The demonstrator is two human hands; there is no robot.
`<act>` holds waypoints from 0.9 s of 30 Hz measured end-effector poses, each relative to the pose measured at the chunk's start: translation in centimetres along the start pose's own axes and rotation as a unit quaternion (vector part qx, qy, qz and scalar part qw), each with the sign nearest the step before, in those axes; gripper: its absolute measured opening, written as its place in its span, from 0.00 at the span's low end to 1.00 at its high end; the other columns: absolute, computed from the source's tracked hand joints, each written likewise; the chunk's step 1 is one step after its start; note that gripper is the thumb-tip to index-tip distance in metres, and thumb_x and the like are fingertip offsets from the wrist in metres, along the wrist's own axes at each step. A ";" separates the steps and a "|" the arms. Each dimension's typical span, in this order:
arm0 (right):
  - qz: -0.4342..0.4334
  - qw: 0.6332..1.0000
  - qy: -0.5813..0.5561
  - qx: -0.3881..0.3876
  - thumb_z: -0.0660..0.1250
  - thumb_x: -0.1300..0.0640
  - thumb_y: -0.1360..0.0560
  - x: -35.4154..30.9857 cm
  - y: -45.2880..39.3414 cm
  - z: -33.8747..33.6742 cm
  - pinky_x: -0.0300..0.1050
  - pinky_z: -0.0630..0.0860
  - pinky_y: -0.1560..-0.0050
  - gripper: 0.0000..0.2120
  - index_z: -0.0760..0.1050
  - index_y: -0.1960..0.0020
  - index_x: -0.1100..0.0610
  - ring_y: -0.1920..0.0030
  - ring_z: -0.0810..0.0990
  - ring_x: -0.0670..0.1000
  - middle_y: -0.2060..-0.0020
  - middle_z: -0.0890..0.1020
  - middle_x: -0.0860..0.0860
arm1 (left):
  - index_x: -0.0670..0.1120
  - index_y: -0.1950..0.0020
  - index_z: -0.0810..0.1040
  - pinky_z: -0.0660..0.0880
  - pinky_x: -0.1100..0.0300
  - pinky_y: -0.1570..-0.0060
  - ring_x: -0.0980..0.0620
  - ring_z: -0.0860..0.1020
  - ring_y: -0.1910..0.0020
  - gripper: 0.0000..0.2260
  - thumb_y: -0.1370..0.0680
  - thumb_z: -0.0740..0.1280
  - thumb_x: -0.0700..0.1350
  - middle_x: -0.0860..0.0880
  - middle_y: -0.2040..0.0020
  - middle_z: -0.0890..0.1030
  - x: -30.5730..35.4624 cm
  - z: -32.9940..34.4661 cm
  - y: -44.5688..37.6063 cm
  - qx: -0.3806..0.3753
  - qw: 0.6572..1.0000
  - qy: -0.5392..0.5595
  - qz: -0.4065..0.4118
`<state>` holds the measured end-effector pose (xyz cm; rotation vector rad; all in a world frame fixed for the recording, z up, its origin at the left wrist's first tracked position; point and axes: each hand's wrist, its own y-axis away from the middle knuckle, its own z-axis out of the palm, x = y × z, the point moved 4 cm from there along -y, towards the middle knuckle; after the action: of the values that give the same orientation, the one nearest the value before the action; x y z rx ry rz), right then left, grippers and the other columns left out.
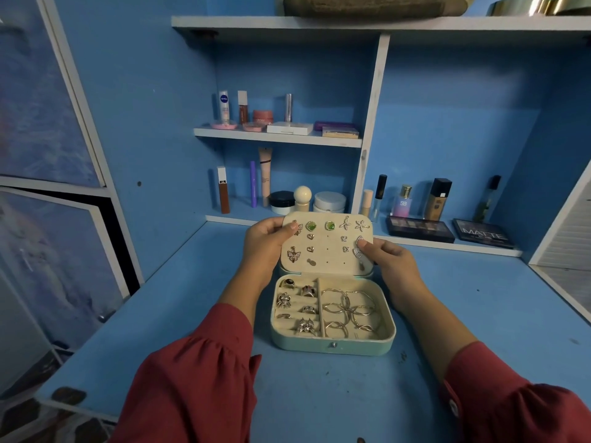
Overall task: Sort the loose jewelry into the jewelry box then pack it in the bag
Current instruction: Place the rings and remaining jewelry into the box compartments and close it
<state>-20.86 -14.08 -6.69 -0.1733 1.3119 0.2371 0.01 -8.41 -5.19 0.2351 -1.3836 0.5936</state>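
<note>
A mint-green jewelry box point(332, 346) lies open on the blue desk point(447, 314) in front of me. Its cream lid point(327, 257) stands upright and carries several stud earrings, among them two green ones point(320, 226) and two starfish. My left hand point(263, 243) grips the lid's left edge, thumb on the inner face. My right hand point(388, 260) grips the right edge, thumb over a silver earring. Several rings point(299, 306) sit in the left slots of the base. Hoop earrings and bangles point(350, 310) fill the right compartment. No bag is in view.
Cosmetics line the shelves point(278, 137) behind the box: tubes, jars, a perfume bottle point(403, 201) and two eyeshadow palettes point(419, 228) at the right. A white upright divider point(371, 123) splits the shelving. A cabinet with panelled doors stands at the left.
</note>
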 end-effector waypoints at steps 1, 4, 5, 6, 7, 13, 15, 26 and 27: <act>-0.001 1.000 -0.002 0.002 0.69 0.61 0.26 -0.1 0.1 0.0 0.39 0.80 0.65 0.07 0.79 0.51 0.65 0.61 0.85 0.51 0.58 0.86 0.56 | 0.44 0.55 0.81 0.76 0.67 0.68 0.59 0.82 0.66 0.04 0.25 0.69 0.37 0.51 0.64 0.83 0.0 0.0 0.0 0.000 1.000 -0.001 -0.002; -0.003 1.000 0.001 0.001 0.69 0.61 0.26 -0.2 0.2 0.1 0.38 0.79 0.67 0.04 0.78 0.55 0.62 0.64 0.84 0.48 0.61 0.85 0.54 | 0.44 0.55 0.81 0.75 0.68 0.68 0.61 0.81 0.66 0.02 0.25 0.69 0.38 0.50 0.62 0.83 -0.1 -0.1 -0.2 -0.008 1.000 -0.005 -0.011; -0.004 1.000 0.005 0.000 0.69 0.61 0.26 -0.3 0.2 0.1 0.38 0.79 0.67 0.03 0.78 0.56 0.62 0.64 0.84 0.48 0.62 0.85 0.53 | 0.44 0.55 0.81 0.75 0.68 0.67 0.61 0.81 0.66 0.02 0.25 0.69 0.38 0.50 0.61 0.83 -0.1 -0.1 -0.3 -0.013 1.000 -0.005 -0.012; -0.005 1.000 0.011 -0.003 0.68 0.61 0.25 -0.3 0.2 0.1 0.38 0.79 0.66 0.03 0.77 0.57 0.61 0.64 0.83 0.48 0.62 0.85 0.53 | 0.44 0.55 0.81 0.75 0.68 0.67 0.61 0.81 0.65 0.02 0.25 0.69 0.38 0.49 0.61 0.83 -0.1 -0.1 -0.3 -0.018 1.000 -0.005 -0.012; -0.007 1.000 0.019 -0.005 0.68 0.61 0.25 -0.3 0.2 0.1 0.39 0.79 0.64 0.03 0.76 0.57 0.61 0.63 0.83 0.48 0.61 0.85 0.53 | 0.44 0.54 0.81 0.75 0.69 0.66 0.61 0.81 0.65 0.02 0.25 0.69 0.38 0.49 0.61 0.84 -0.1 -0.1 -0.3 -0.022 1.000 -0.004 -0.010; -0.010 0.999 0.027 -0.015 0.66 0.61 0.24 -0.5 0.1 0.1 0.37 0.79 0.65 0.02 0.76 0.55 0.60 0.63 0.82 0.47 0.58 0.84 0.55 | 0.41 0.50 0.81 0.76 0.68 0.64 0.59 0.82 0.62 0.04 0.24 0.68 0.38 0.47 0.58 0.84 0.1 -0.1 -0.2 -0.036 0.999 0.000 -0.006; -0.009 0.999 0.028 -0.012 0.66 0.61 0.24 -0.5 0.1 0.1 0.37 0.79 0.66 0.02 0.76 0.55 0.60 0.64 0.83 0.47 0.58 0.84 0.54 | 0.41 0.50 0.81 0.76 0.68 0.64 0.59 0.82 0.62 0.05 0.24 0.68 0.38 0.47 0.58 0.84 0.2 -0.1 -0.1 -0.039 0.999 -0.004 -0.001; -0.013 0.999 0.040 0.017 0.70 0.57 0.26 -0.6 -0.3 -0.4 0.55 0.73 0.39 0.06 0.77 0.51 0.58 0.46 0.78 0.58 0.48 0.83 0.58 | 0.42 0.53 0.79 0.70 0.75 0.71 0.66 0.78 0.69 0.03 0.23 0.67 0.39 0.50 0.62 0.82 0.9 -0.3 0.5 -0.041 0.999 -0.019 -0.006; -0.019 0.999 0.039 0.022 0.70 0.55 0.26 -0.7 -0.2 -0.3 0.53 0.72 0.40 0.07 0.77 0.50 0.58 0.46 0.77 0.56 0.48 0.82 0.57 | 0.42 0.54 0.80 0.70 0.75 0.71 0.65 0.78 0.69 0.02 0.23 0.67 0.39 0.50 0.61 0.82 0.9 -0.3 0.5 -0.041 0.999 -0.019 -0.007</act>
<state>-21.28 -14.43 -6.07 -0.1728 1.3886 0.1703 0.09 -7.58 -4.46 0.1901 -1.4397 0.5222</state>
